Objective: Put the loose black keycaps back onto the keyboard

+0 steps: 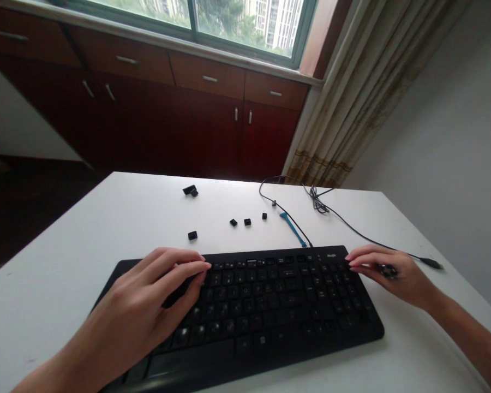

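A black keyboard (265, 305) lies on the white table, slightly tilted in view. My left hand (155, 295) reaches over its left part. The thumb and fingers are pinched together at the upper key rows, and whatever is between the tips is hidden. At the keyboard's upper right corner, my right hand (393, 273) has its fingertips pressed together close to the edge. A small dark item with pale spots (388, 271) shows inside its curled fingers; its kind is unclear. Beyond the keyboard sit loose black keycaps: one keycap (192, 235) near my left hand, another keycap (247, 222) farther right.
A blue plastic tool (293, 229) lies behind the keyboard beside its black cable (347, 216), which runs to a plug (431, 263) at right. Larger black pieces (190, 190) lie near the far table edge. Wooden cabinets (180, 120) and a curtain (347, 98) stand beyond.
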`<state>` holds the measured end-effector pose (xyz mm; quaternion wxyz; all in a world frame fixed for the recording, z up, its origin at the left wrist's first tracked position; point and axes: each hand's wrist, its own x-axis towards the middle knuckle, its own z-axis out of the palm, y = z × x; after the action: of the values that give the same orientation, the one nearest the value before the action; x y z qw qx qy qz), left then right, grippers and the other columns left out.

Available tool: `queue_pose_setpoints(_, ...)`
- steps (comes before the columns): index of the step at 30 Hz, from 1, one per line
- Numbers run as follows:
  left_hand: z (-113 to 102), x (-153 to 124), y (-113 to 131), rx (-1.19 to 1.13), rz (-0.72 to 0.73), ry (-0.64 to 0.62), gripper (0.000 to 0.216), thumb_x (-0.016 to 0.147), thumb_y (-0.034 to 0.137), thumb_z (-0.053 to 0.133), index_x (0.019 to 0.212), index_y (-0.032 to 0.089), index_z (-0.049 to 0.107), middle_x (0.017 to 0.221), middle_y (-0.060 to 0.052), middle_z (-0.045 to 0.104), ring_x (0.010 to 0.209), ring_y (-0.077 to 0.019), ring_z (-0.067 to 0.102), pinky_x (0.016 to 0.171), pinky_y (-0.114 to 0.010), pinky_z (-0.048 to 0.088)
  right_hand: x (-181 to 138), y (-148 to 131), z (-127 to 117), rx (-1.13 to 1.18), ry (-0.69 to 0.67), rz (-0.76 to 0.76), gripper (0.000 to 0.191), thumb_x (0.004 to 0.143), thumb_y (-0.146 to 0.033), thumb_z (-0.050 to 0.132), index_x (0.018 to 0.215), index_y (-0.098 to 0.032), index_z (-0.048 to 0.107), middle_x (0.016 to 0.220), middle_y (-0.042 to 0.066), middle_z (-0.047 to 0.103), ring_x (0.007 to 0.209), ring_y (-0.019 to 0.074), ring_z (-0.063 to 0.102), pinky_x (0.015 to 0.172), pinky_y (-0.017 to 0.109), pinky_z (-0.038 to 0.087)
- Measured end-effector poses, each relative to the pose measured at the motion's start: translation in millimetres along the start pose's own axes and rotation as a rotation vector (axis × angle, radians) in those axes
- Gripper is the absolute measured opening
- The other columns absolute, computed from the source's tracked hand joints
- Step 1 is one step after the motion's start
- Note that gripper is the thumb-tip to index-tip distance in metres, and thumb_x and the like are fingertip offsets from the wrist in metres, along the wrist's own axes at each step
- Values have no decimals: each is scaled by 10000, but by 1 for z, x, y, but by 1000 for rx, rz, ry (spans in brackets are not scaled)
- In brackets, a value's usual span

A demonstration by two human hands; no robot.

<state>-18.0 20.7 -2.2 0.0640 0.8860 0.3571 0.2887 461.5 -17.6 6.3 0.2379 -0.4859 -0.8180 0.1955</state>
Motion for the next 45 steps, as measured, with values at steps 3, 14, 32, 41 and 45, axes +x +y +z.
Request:
queue_pose_setpoints(3,0,0,1,3,-6,1,240,912,199,607,1150,217,627,1143,-62,623,1060,-223,586,893,-348,491,0,0,-4,-6,-44,-16,212,899,-173,646,1066,-272,732,1093,67,716,978,217,702,791,323,601)
queue_pose_setpoints(14,0,0,1,2,-13,12,240,915,200,608,1152,231,628,1139,-51,621,1048,-216,590,886,-351,498,11,-37,-16,304,325,97,304,943,-246,576,642,-211,556,696,26,570,649,167,558,587,326,430)
queue_pose_setpoints(32,-1,0,1,18,-11,2,217,934,238,590,1149,234,615,1143,-61,608,1053,-229,581,878,-365,500,55,-69,-9,524,586,189,522,941,-367,587,498,-206,362,458,-51,312,424,101,293,471,304,270)
queue_pose_setpoints(41,-1,1,8,25,19,-24,226,925,217,596,1149,242,617,1133,-53,630,1022,-211,616,867,-326,536,17,17,-51,-171,-150,509,484,744,-574,753,1112,-260,736,1000,67,753,822,231,669,689,312,498)
queue_pose_setpoints(45,-2,3,14,26,27,-36,221,922,201,593,1137,240,626,1116,-59,643,1000,-215,629,852,-331,551,15,27,-43,-163,-158,431,332,781,-537,735,984,-278,775,999,60,769,900,249,693,779,335,516)
